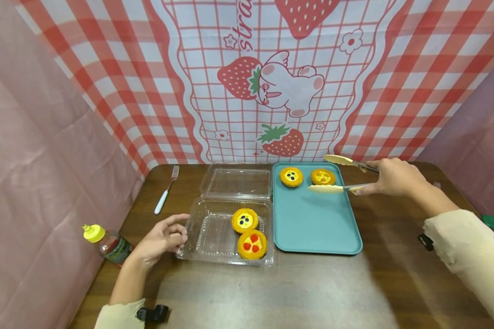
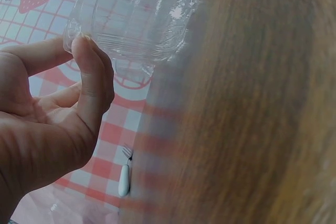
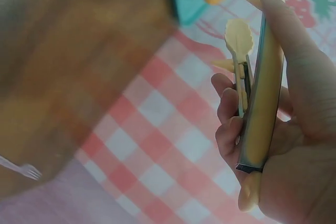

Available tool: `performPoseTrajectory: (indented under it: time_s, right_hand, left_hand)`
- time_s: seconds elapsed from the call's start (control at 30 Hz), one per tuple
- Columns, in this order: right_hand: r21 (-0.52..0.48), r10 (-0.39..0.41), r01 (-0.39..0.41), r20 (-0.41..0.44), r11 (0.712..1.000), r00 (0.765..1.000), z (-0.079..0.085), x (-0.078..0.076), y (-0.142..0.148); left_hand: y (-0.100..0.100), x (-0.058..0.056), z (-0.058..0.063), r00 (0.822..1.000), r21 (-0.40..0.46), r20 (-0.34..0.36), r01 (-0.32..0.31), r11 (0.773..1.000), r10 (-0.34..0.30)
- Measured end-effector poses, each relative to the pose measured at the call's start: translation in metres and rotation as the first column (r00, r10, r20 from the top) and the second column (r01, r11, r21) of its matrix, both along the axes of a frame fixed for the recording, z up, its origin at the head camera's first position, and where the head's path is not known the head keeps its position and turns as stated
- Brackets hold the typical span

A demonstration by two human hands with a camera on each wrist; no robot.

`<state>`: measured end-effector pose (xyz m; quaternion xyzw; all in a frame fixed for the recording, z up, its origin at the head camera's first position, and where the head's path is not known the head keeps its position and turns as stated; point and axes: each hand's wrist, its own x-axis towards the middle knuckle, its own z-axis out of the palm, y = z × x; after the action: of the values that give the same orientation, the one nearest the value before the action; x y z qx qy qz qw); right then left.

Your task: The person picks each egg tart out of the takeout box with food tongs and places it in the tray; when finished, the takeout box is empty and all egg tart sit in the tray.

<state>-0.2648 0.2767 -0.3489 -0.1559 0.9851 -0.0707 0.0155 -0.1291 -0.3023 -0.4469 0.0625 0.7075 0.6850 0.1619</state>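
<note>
My left hand [image 1: 162,237] pinches the left rim of a transparent plastic clamshell box [image 1: 218,233] between thumb and fingers. Its lid lies folded back. Inside, on the right, are a blueberry-topped egg tart [image 1: 244,220] and a tart with red pieces [image 1: 252,245]. My right hand [image 1: 395,178] grips food tongs [image 3: 262,87] with cream-coloured tips, spread apart above the blue-green tray [image 1: 317,228]. Between the tips, seen from above, appears a tart with yellow pieces [image 1: 323,177]. Another blueberry-topped tart [image 1: 291,177] sits at the tray's back left.
A sauce bottle [image 1: 117,249] with a yellow cap leans at the table's left edge. Behind my left hand lies a fork [image 1: 162,201] with a pale handle. Another fork [image 3: 23,170] shows at the right side. A checked strawberry cloth [image 1: 148,91] hangs at the back.
</note>
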Motion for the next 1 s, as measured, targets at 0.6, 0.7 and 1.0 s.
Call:
performPoseTrajectory:
  time_s: [0.6,0.7,1.0]
  right_hand:
    - [0.109,0.331,-0.316,-0.18,0.943,0.926,0.07,0.047,-0.091]
    - [0.133,0.394,-0.375,-0.179,0.917,0.901,0.074,0.051,-0.109]
    - [0.205,0.539,-0.521,-0.039,0.829,0.841,0.071,0.065,-0.163]
  left_hand:
    - [0.0,0.0,-0.002,1.0,0.004,0.007,-0.002,1.0,0.002]
    - [-0.001,0.0,-0.003,1.0,-0.002,0.012,-0.007,1.0,0.007]
    - [0.0,0.0,-0.001,1.0,-0.018,0.012,-0.017,1.0,0.017]
